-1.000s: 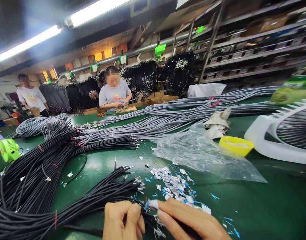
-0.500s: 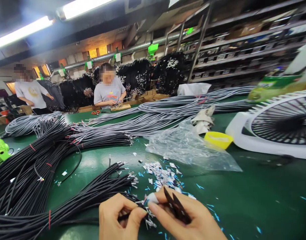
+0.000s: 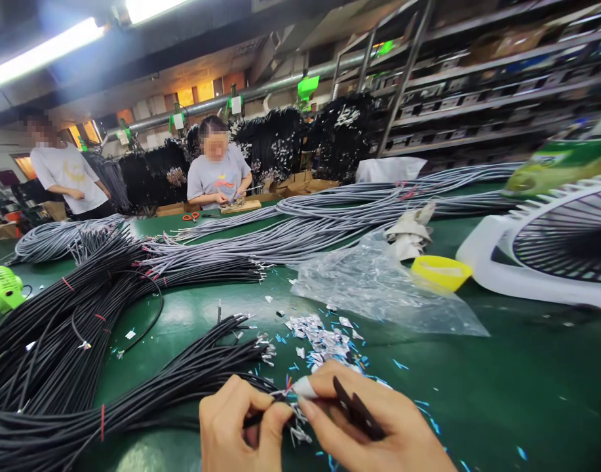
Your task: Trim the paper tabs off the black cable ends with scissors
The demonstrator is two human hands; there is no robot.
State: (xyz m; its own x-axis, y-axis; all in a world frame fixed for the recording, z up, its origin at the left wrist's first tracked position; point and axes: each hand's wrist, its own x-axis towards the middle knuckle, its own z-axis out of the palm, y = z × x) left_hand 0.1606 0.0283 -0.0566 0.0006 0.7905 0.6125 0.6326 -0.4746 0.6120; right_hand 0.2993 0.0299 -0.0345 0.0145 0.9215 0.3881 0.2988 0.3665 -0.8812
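My left hand [image 3: 244, 423] pinches a black cable near its stripped end, at the bottom centre. Thin coloured wires [image 3: 287, 385] fan out of that end between my two hands. My right hand [image 3: 364, 419], with a white cover on one fingertip, has its thumb and finger closed at these wires. Dark tweezers or snips [image 3: 356, 410] rest inside the same hand, tips pointing up and left. Left of my hands lies a bundle of black cables [image 3: 182, 373] with bare silvery ends, tied by a red band.
White and blue scraps [image 3: 320, 337] lie beyond my hands. A plastic bag [image 3: 379, 288], a yellow bowl [image 3: 442, 272] and a white fan [image 3: 491, 262] are at the right. Grey cables [image 3: 241, 242] cross the green table [image 3: 516, 373]. Two people [image 3: 219, 172] stand or sit across it.
The view has shifted slightly, so most things sit further right. The coloured wires now show spread apart at the cable end. The person at the far left has moved their arms.
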